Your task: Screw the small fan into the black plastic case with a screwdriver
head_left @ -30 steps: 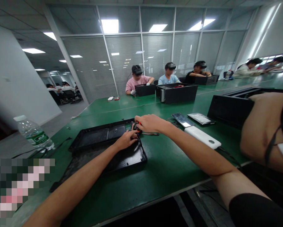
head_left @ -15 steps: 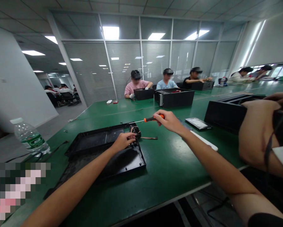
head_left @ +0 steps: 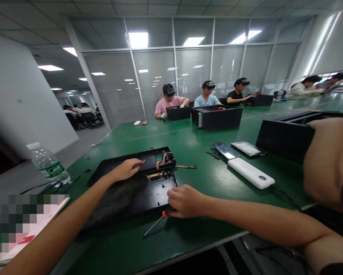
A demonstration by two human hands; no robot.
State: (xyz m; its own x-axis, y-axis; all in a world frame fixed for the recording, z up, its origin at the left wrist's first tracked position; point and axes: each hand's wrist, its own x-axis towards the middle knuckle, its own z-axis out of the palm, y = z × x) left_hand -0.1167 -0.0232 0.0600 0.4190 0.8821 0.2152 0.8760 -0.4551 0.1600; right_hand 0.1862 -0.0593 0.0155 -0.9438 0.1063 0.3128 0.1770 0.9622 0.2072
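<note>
In front of me lies an opened shallow black plastic casing in two hinged-looking halves, with its near half (head_left: 139, 193) and its far half (head_left: 116, 164) side by side. My left hand (head_left: 125, 170) is over the far half, fingers stretched forward, their tips by a small light spot on the panel. My right hand (head_left: 185, 201) is closed around a screwdriver (head_left: 154, 226) with an orange and black handle. Its shaft points down and left, over the table in front of the casing. A bundle of multicoloured wires (head_left: 167, 158) sits at the far half's right end.
A water bottle (head_left: 49, 164) stands left. On the right lie a white power bank (head_left: 250, 173), a phone (head_left: 225, 150) and a hard drive (head_left: 247, 148). A co-worker's arm (head_left: 329, 164) reaches over a black case (head_left: 283, 139). People work across the green table (head_left: 214, 183).
My right hand has brought the screwdriver down and nearer to me, beside the casing's near right corner. My left hand has moved left, away from the wires. The view has shifted slightly.
</note>
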